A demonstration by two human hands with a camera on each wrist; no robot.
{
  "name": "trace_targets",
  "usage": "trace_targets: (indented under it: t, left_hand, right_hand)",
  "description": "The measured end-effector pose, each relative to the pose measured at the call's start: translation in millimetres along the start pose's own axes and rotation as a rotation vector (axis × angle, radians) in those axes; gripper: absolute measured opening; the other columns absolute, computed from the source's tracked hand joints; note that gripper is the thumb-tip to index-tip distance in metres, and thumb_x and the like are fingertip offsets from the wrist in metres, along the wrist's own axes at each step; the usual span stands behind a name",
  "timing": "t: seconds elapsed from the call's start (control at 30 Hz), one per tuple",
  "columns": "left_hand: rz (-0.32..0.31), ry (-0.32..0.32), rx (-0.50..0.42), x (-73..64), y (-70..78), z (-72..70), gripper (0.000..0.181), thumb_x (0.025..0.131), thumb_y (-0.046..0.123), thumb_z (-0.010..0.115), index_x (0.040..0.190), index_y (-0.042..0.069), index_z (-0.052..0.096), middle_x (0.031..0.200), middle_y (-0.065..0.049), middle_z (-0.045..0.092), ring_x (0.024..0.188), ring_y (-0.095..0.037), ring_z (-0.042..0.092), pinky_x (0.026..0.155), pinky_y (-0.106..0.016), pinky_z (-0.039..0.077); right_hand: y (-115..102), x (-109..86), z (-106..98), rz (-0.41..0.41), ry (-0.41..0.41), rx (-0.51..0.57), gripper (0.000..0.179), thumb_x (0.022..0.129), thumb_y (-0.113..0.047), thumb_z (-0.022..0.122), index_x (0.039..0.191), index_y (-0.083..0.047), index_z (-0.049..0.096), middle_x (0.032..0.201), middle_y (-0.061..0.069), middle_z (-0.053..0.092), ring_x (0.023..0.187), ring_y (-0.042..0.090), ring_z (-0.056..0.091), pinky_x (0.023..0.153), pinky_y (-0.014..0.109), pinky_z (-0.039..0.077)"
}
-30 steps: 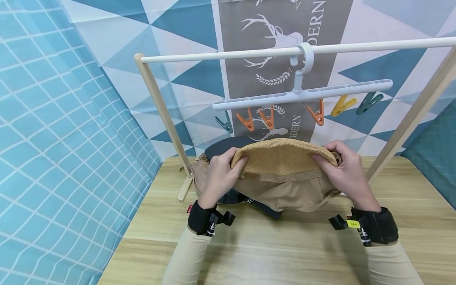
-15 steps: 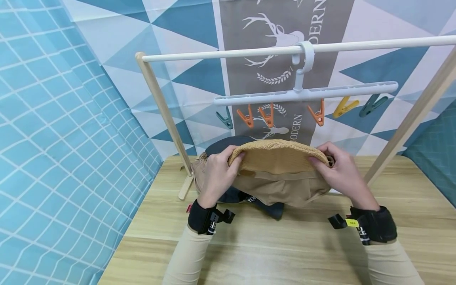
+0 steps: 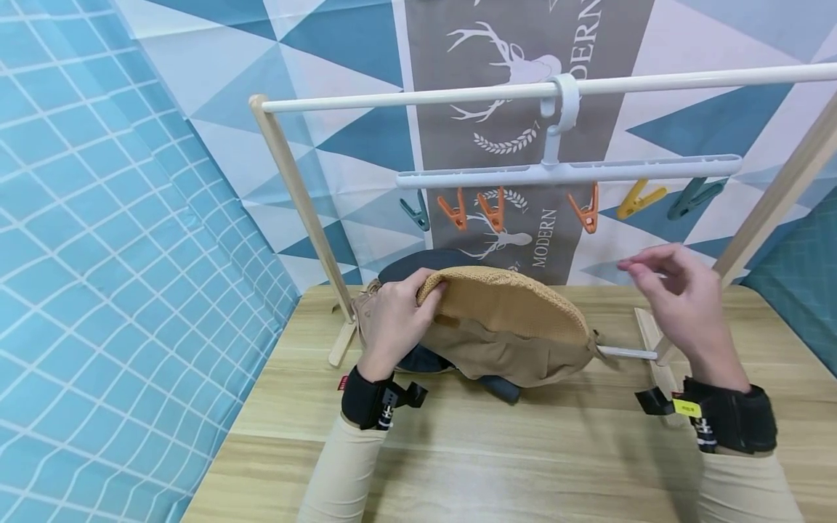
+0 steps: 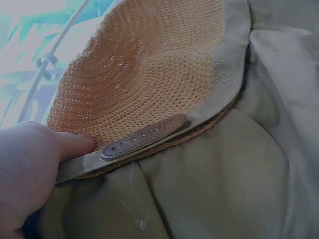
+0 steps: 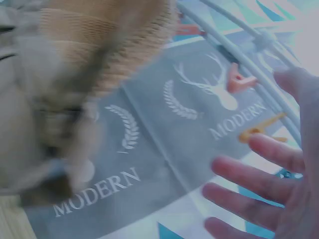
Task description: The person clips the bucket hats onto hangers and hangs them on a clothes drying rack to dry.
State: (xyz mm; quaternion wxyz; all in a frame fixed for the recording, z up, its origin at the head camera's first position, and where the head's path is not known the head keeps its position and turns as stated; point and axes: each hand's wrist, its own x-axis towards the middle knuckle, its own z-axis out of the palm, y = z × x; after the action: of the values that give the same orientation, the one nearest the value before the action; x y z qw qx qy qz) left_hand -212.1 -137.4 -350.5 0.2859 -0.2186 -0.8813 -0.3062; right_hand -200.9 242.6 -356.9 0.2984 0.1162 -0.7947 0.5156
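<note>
My left hand (image 3: 395, 319) pinches the left edge of a tan sun hat (image 3: 506, 305), its thumb on the inside of the rim. The hat has a woven straw body, a cloth inner band and soft khaki fabric below. In the left wrist view a stitched brown leather label (image 4: 144, 137) lies along the band close to the thumb (image 4: 75, 145). The hat's right end droops, unheld, with a tie hanging from it. My right hand (image 3: 686, 298) is raised to the right of the hat, apart from it; the right wrist view shows its fingers (image 5: 249, 179) spread and holding nothing.
A white clip hanger (image 3: 484, 176) hangs from the rack's white rail (image 3: 405, 99). Orange (image 3: 585, 212), yellow (image 3: 641, 200) and green clips (image 3: 695, 199) dangle beneath it. Navy headwear (image 3: 425, 263) lies behind the hat on the wooden table (image 3: 471, 465). The rack's wooden posts (image 3: 297, 196) stand either side.
My right hand has let go of the hat and moved right and upward. The hat's right end has dropped, while the left hand keeps its hold almost in place.
</note>
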Motion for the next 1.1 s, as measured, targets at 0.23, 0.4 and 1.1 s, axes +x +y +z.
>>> trace_targets:
  t: [0.23, 0.4, 1.1]
  left_hand:
    - [0.003, -0.035, 0.002, -0.4, -3.0, 1.9, 0.017, 0.112, 0.021, 0.072, 0.121, 0.011, 0.082, 0.069, -0.005, 0.065, 0.051, -0.009, 0.039, 0.055, -0.023, 0.027]
    - [0.002, -0.054, -0.008, -0.6, -3.3, 3.1, 0.018, 0.112, 0.023, 0.072, 0.123, 0.013, 0.081, 0.072, -0.004, 0.068, 0.053, -0.009, 0.042, 0.056, -0.023, 0.027]
    - [0.010, -0.062, -0.031, -0.7, -1.5, 2.9, 0.016, 0.111, 0.023, 0.073, 0.120, 0.012, 0.082, 0.072, -0.003, 0.067, 0.054, -0.007, 0.041, 0.058, -0.021, 0.027]
  right_hand:
    - [-4.2, 3.2, -7.4, 0.070, 0.327, 0.034, 0.032, 0.109, -0.020, 0.070, 0.141, -0.021, 0.072, 0.123, -0.026, 0.074, 0.118, -0.005, 0.070, 0.100, 0.017, 0.048]
    - [-5.2, 7.5, -12.6, 0.116, 0.378, 0.062, 0.065, 0.108, -0.029, 0.074, 0.168, -0.020, 0.050, 0.159, 0.000, 0.065, 0.147, 0.010, 0.063, 0.133, 0.026, 0.040]
    - [-37.4, 57.5, -23.8, 0.182, 0.434, 0.500, 0.044, 0.110, -0.014, 0.072, 0.153, -0.013, 0.067, 0.138, 0.000, 0.080, 0.128, 0.011, 0.073, 0.113, 0.016, 0.055]
